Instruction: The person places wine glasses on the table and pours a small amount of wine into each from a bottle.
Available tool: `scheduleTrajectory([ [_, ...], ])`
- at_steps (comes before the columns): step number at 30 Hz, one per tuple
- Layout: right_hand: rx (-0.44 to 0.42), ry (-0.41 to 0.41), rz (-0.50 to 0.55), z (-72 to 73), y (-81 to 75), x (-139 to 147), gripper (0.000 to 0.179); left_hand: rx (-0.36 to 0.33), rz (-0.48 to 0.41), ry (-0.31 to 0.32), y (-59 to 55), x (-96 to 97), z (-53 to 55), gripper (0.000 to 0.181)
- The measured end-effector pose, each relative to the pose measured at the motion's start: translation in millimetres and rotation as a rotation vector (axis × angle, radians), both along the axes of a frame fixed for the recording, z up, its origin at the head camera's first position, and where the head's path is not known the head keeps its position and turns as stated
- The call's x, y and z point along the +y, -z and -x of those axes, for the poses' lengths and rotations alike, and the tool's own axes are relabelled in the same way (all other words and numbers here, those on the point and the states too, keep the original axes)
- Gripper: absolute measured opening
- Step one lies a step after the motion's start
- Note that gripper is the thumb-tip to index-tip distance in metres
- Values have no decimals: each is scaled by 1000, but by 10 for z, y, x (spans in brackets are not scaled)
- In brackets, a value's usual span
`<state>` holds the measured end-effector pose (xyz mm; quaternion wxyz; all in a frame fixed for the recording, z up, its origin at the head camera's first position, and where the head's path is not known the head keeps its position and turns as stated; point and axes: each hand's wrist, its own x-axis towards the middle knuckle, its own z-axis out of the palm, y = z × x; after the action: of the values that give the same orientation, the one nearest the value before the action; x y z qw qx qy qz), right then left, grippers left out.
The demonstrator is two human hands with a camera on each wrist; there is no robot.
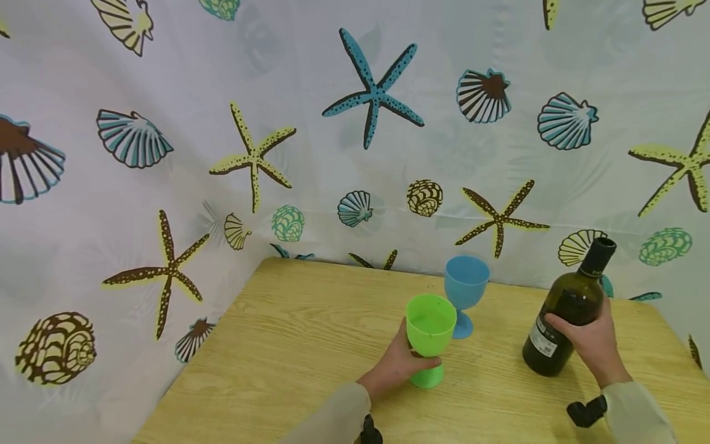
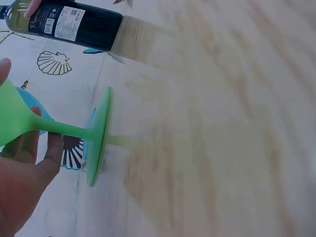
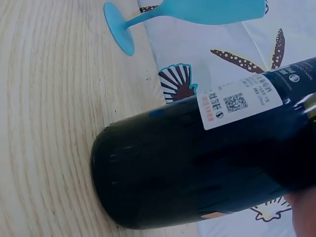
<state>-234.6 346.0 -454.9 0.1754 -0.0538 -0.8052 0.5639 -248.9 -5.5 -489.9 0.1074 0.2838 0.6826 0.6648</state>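
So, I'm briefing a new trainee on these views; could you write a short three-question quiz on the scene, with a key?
1. Which hand holds the dark bottle?
2. True or false: a hand is gripping the blue goblet.
3. Fill the gap: the left hand holds the ____.

Key:
1. The right hand.
2. False: it stands on the wooden table with no hand around it.
3. The green goblet.
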Motion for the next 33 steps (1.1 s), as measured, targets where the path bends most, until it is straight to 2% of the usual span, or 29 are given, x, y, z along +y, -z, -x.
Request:
scheduleTrajectory([
  [4,-19,48,-27,-12,-5,-17,89,-4,-9,12,-6,32,-1,77],
  [13,2,153,-68,-51,-20,-103,88,-11,-3,13,26,74,11,78],
  [18,17,131,-78,-86,-20,-152,89,-6,5,6,15,61,13,77],
  [22,29,133,-131,-132,-25,-189,87,-19,6,11,21,57,17,78],
  [27,107,147,-224,-206,-42,-261,78,-18,-4,21,41,64,30,79],
  [33,181,124,-299,-269,-26,-318,77,-13,-1,28,14,55,16,77],
])
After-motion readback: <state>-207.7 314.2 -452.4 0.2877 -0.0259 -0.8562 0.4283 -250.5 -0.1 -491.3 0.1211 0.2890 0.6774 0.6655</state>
